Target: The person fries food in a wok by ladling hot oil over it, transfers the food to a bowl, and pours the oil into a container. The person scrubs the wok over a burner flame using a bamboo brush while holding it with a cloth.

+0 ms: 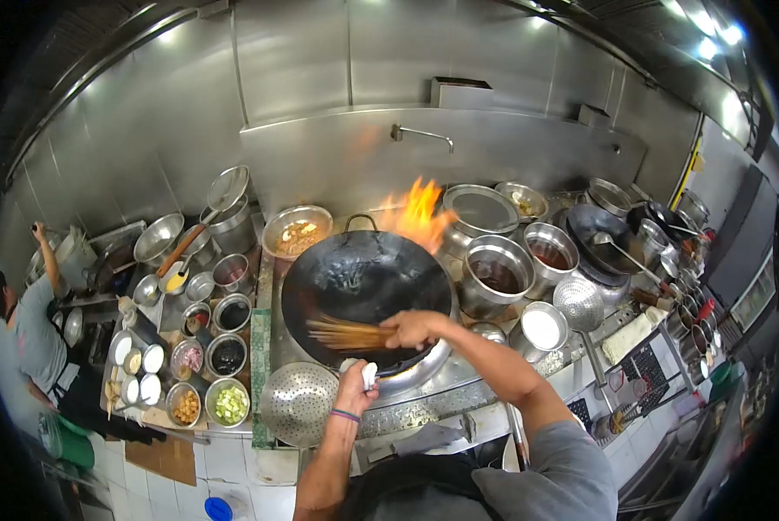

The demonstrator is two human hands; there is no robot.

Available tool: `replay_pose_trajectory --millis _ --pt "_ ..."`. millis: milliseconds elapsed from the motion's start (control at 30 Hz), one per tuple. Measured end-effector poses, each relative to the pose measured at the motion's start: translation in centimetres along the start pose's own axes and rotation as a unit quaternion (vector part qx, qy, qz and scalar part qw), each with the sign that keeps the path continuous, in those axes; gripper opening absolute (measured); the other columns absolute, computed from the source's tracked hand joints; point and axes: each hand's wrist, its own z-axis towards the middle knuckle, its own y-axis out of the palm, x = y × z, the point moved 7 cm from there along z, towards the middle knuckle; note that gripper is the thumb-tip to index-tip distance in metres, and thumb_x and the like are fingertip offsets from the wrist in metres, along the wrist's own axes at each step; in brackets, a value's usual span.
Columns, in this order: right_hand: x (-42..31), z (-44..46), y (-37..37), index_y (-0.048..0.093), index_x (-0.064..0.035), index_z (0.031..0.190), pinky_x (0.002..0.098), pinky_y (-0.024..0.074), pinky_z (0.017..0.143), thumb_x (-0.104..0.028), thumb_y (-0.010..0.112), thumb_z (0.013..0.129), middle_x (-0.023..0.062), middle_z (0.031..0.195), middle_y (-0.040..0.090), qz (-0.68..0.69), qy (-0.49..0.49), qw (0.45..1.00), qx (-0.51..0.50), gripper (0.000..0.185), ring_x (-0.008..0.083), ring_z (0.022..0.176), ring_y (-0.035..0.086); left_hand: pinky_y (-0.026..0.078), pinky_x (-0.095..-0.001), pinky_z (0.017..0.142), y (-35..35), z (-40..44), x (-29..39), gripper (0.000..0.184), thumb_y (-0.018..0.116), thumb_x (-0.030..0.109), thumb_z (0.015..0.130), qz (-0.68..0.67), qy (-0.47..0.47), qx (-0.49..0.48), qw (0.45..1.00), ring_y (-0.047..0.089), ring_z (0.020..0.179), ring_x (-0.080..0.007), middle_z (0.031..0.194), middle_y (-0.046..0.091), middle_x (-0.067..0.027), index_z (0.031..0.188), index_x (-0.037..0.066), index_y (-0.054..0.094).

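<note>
My right hand (pixel 415 330) is wrapped round a bamboo wok brush (pixel 346 333), its bristles spread over the near left inside of a large black wok (pixel 354 273). The wok sits on the burner and looks dark and wet inside, with its far loop handle upright. At the wok's near rim, my left hand (pixel 354 391) is closed on a folded white cloth (pixel 369 374). Whether the cloth also wraps a near handle is hidden. Tall orange flames (pixel 420 215) rise behind the wok's far right rim. A perforated strainer (pixel 300 404) lies just left of my left hand.
Left stand bowls of ingredients, including chopped green vegetables (pixel 230 403). A bowl of brown food (pixel 297 231) sits behind the wok. Pots of dark liquid (pixel 499 273), a pot of white liquid (pixel 542 329) and a skimmer (pixel 578 302) are right. A co-worker (pixel 38 334) stands far left.
</note>
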Motion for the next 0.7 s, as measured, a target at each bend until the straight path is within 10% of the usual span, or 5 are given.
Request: replay_pose_trajectory --millis 67,200,533,667,700 --pt "1.3 3.0 -3.1 0.053 -0.0265 0.142 0.0378 0.0499 0.048 -0.039 0.072 0.083 0.0088 0.087 0.069 -0.018 0.029 0.999 0.034 0.063 0.0185 0.058 0.063 0.029 -0.0259 0.034 -0.6 0.5 -0.3 0.018 0.054 0.026 0.091 0.004 0.003 0.002 1.0 0.046 0.044 -0.018 0.062 0.054 -0.0107 0.085 0.01 0.056" --pt "5.0 7.9 -6.2 0.04 -0.0055 0.143 0.0469 0.0579 0.072 -0.031 0.068 0.086 0.0246 0.102 0.065 -0.088 0.101 0.804 0.58 0.068 0.0371 0.087 0.07 0.029 -0.0266 0.035 0.1 -0.6 0.3 0.018 0.054 0.026 0.092 0.0 0.016 0.025 1.0 0.047 0.046 -0.0184 0.065 0.054 -0.01 0.086 0.01 0.056" --pt "-2.2 -1.0 1.5 0.042 -0.0163 0.149 0.0359 0.0454 0.044 -0.044 0.063 0.089 0.0177 0.086 0.068 -0.054 -0.077 0.994 -0.052 0.069 0.0215 0.055 0.061 0.029 -0.0268 0.034 -0.1 -0.2 0.2 0.017 0.055 0.025 0.092 0.011 0.026 0.013 1.0 0.049 0.046 -0.0188 0.063 0.054 -0.0089 0.085 0.009 0.056" --pt "8.7 -4.0 -3.4 0.051 -0.013 0.141 0.0449 0.0567 0.083 -0.043 0.064 0.087 0.017 0.115 0.069 -0.306 -0.16 0.936 0.071 0.063 0.0354 0.093 0.071 0.029 -0.0258 0.034 0.0 -0.4 0.2 0.02 0.054 0.027 0.092 0.03 0.043 0.018 0.998 0.048 0.045 -0.0183 0.061 0.051 -0.0075 0.081 0.011 0.053" --pt "9.0 -6.3 -5.8 0.051 -0.0114 0.14 0.045 0.057 0.082 -0.041 0.063 0.087 0.0175 0.112 0.07 -0.318 0.004 0.94 0.126 0.062 0.0374 0.091 0.071 0.029 -0.0268 0.033 -0.3 0.0 0.2 0.02 0.056 0.027 0.091 0.023 0.036 0.021 0.999 0.049 0.045 -0.0181 0.061 0.052 -0.0077 0.082 0.009 0.055"
